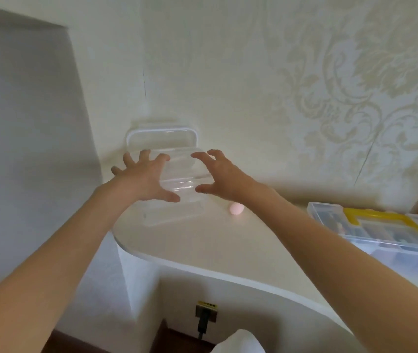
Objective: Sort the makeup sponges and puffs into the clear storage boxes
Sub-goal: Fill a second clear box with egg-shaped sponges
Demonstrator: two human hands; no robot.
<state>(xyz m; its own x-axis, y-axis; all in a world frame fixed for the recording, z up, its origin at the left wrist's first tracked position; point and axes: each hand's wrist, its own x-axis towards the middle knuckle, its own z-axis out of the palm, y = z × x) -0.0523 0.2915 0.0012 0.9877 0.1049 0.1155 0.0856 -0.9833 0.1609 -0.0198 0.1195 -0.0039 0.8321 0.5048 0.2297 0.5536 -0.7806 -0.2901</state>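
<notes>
From the head view, my left hand [144,178] and my right hand [219,175] reach out at the middle of the frame, fingers spread wide apart, each hovering at one side of the clear storage box [174,184]; whether they touch it I cannot tell through the blur. The box sits on the cream worktop [215,240] against the wall, its lid [162,137] standing open behind it. A pink makeup sponge [236,208] lies on the worktop just right of the box, below my right wrist. At the right edge rests a second clear case with a yellow handle [381,221], closed, well apart from the sponge
</notes>
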